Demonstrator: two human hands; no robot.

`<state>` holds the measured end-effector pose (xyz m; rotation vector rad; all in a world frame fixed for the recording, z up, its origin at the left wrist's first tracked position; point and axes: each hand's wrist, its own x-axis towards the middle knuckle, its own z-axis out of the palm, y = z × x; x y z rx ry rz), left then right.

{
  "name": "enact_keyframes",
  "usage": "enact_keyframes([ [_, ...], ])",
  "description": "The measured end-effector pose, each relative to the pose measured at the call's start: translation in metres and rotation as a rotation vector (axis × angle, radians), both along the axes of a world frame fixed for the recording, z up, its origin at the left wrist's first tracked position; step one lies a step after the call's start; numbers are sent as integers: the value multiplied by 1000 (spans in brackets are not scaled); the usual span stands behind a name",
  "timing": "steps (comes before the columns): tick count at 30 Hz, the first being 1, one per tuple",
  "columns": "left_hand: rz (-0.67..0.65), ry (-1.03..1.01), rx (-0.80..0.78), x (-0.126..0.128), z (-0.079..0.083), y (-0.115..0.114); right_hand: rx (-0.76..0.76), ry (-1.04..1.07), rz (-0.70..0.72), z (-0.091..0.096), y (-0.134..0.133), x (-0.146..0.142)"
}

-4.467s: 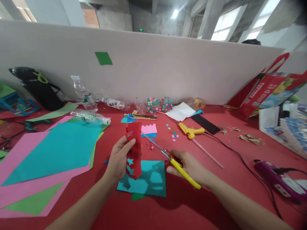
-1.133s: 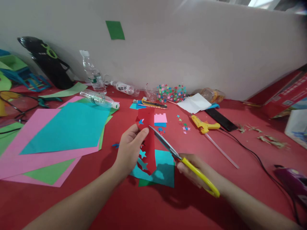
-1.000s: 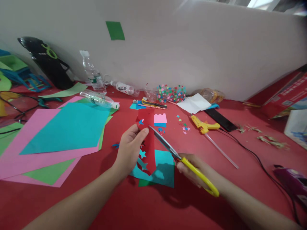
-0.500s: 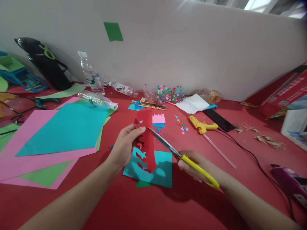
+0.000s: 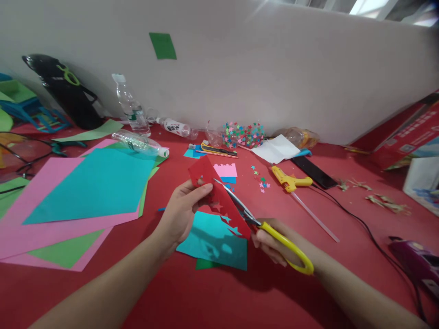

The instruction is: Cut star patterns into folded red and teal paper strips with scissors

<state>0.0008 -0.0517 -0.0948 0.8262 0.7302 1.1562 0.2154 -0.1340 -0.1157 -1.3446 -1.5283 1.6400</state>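
Between the thumb and fingers of my left hand [image 5: 181,208] is a strip of red paper [image 5: 228,198] with star-shaped holes along it. My right hand [image 5: 274,242] grips yellow-handled scissors [image 5: 286,244], whose blades lie along the strip's right side with the tips near my left thumb. How far the blades are parted is hard to make out. Under the strip, a teal sheet [image 5: 192,237] rests on the red table, with a bit of green paper [image 5: 206,264] below it. Part of the red strip is hidden by my left fingers.
Large teal [image 5: 92,183] and pink sheets [image 5: 120,219] overlap on the left. Plastic bottles [image 5: 132,109] and a jar covered in stars [image 5: 243,135] line the wall. A yellow glue gun [image 5: 290,178], its cord and a phone [image 5: 313,171] lie on the right, near small paper stars [image 5: 262,185].
The red strip has swung from nearly straight to a slant, its near end moving right towards my right hand. The scissor blades now lie against it.
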Motion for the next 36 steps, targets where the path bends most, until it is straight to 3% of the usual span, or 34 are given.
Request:
enact_keyframes([
  [7, -6, -55, -6, -1, 1, -1, -79, 23, 33, -7, -5, -6],
  [12, -86, -13, -50, -2, 1, -1, -123, -44, 40, 0, -3, -9],
  [18, 4, 119, 77, 2, -5, -4, -139, -90, -64, 7, -7, -15],
  [28, -14, 151, 149, 4, -2, -7, -124, -130, -105, 6, -11, -18],
  [36, 21, 173, 123, 3, -3, -5, -85, -119, -53, 6, -10, -15],
])
